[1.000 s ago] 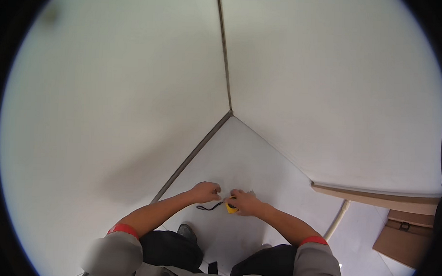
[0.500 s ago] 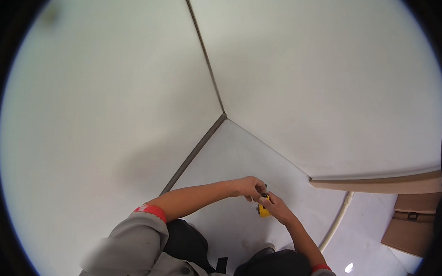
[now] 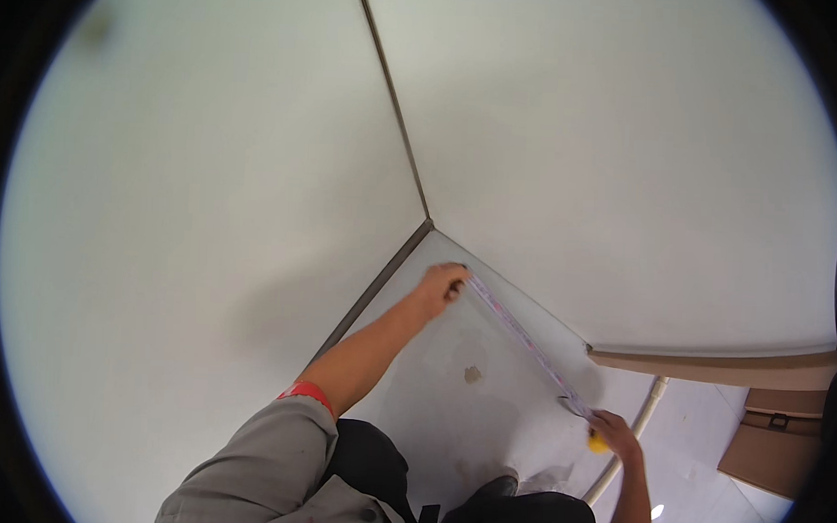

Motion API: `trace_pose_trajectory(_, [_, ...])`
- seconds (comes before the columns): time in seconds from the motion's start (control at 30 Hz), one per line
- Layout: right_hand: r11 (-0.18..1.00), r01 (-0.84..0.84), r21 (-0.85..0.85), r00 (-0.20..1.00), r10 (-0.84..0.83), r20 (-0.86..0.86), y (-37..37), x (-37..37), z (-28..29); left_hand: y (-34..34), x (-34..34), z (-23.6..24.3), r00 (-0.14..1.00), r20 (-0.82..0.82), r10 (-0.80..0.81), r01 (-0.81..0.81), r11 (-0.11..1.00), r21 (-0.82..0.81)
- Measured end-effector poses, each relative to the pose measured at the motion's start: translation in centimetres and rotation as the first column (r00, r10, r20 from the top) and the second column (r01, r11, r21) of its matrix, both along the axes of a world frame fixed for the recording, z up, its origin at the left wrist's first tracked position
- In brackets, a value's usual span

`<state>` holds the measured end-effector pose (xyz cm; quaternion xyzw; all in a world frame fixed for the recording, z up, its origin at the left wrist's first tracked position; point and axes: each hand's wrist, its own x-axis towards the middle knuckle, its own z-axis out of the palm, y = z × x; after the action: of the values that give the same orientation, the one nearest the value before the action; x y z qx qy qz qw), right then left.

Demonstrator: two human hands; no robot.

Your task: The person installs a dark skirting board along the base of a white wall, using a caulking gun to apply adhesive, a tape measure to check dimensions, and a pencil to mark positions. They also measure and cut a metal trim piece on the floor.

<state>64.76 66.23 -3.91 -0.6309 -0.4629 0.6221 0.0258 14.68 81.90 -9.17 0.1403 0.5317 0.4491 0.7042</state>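
A tape measure has its pale blade (image 3: 525,337) drawn out in a slanting line over the floor. Its end is pinched in the closed fingers of my left hand (image 3: 441,285), low by the corner of the walls. Lower right, my right hand (image 3: 618,436) grips the yellow tape measure case (image 3: 597,443), which my fingers partly cover. A thin dark loop (image 3: 570,406), perhaps a strap, hangs beside the blade near the case. The blade runs roughly along the foot of the right wall, a little apart from it.
Two pale walls meet at a dark corner seam (image 3: 394,99). Brown skirting (image 3: 371,292) lines the left wall's foot. A wooden panel edge (image 3: 710,364) ends the right wall. Beyond lie a cream floor strip (image 3: 651,408) and brown boxes (image 3: 781,426). The floor has a stain (image 3: 473,374).
My hands have parted: the left went up toward the corner with the blade's end, the right went down and right with the case. The blade now stretches between them.
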Motion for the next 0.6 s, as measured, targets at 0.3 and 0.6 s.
trace_pose_trajectory(0.3, [0.909, -0.188, 0.372, 0.944, 0.063, 0.323, 3.9, 3.1, 3.5, 1.5, 4.6, -3.0, 0.979, 0.114, 0.169, -0.163, 0.985, -0.059])
trace_pose_trajectory(0.6, [0.796, -0.355, 0.49, 0.862, 0.076, 0.501, 5.8, 4.3, 1.2, 3.2, 2.3, -3.6, 0.972, -0.071, 0.222, -0.229, 0.966, -0.119])
